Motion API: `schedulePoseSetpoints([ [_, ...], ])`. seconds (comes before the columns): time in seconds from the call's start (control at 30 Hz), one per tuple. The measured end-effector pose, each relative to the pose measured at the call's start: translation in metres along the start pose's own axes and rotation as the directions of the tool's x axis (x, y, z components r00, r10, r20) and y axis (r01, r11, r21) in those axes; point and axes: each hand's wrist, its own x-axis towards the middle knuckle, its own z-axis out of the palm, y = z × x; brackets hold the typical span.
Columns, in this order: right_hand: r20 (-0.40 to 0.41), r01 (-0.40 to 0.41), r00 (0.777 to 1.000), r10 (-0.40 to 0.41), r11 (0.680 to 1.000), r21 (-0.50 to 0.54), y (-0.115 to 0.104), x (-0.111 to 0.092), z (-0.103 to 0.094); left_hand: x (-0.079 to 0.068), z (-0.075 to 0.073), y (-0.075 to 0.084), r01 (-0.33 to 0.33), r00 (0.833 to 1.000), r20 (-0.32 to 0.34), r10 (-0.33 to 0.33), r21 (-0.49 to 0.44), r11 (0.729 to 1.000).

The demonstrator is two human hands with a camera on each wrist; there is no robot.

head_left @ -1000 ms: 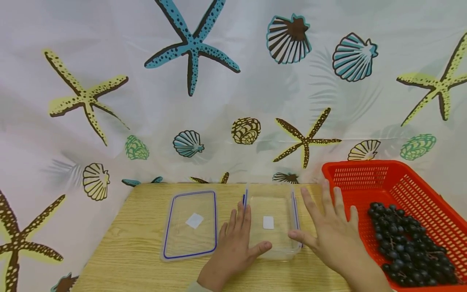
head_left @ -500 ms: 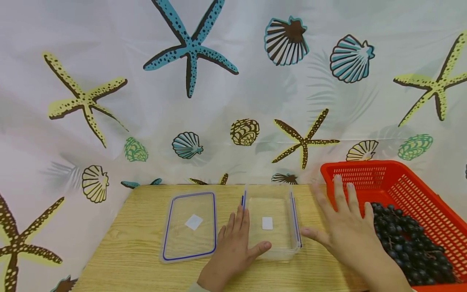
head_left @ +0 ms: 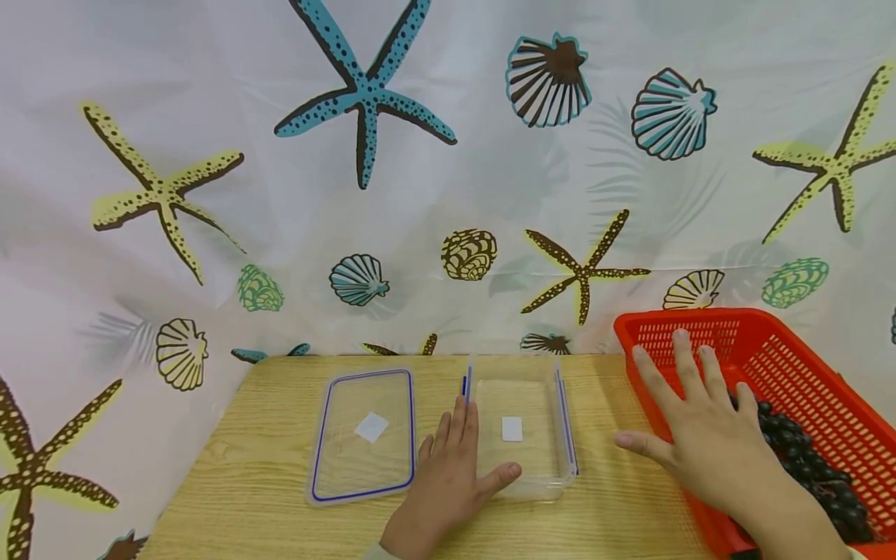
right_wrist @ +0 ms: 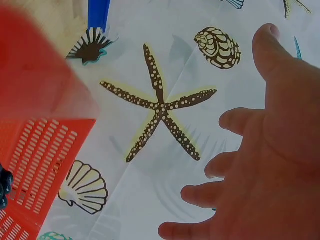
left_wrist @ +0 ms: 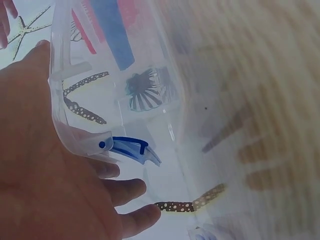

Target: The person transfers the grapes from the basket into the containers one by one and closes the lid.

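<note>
A clear plastic food container [head_left: 521, 459] stands uncovered on the wooden table. Against its left wall rests my left hand [head_left: 448, 482], fingers straight and thumb over the near rim; the left wrist view shows the container wall and a blue-edged clip [left_wrist: 127, 147] beside the fingers. My right hand [head_left: 714, 443] hovers over the left side of a red basket [head_left: 700, 350], its fingers spread and holding nothing. Dark grapes [head_left: 833, 490] lie in that basket, partly covered by the hand and forearm. The right wrist view shows the right hand [right_wrist: 270, 150] with fingers apart.
A clear lid [head_left: 364, 467] with a blue seal lies flat left of the container. The wooden table [head_left: 238, 467] ends at a white curtain [head_left: 420, 194] printed with starfish and shells. The basket's rim stands higher than the tabletop.
My right hand has moved right, from beside the container's right wall to over the basket, covering some of the grapes. The left hand has stayed at the container.
</note>
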Motion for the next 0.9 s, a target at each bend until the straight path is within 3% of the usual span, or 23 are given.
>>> schedulePoseSetpoints([
  [0.37,-0.011,-0.009,1.0,0.008,0.997,-0.079,0.026,0.006,-0.008,-0.001,0.0,0.002,0.022,1.0,0.005,-0.022,-0.012,1.0],
  [0.9,0.076,-0.06,0.995,0.067,0.994,-0.092,0.078,0.027,-0.02,-0.003,0.0,0.004,0.042,0.999,0.024,-0.042,-0.003,0.999],
])
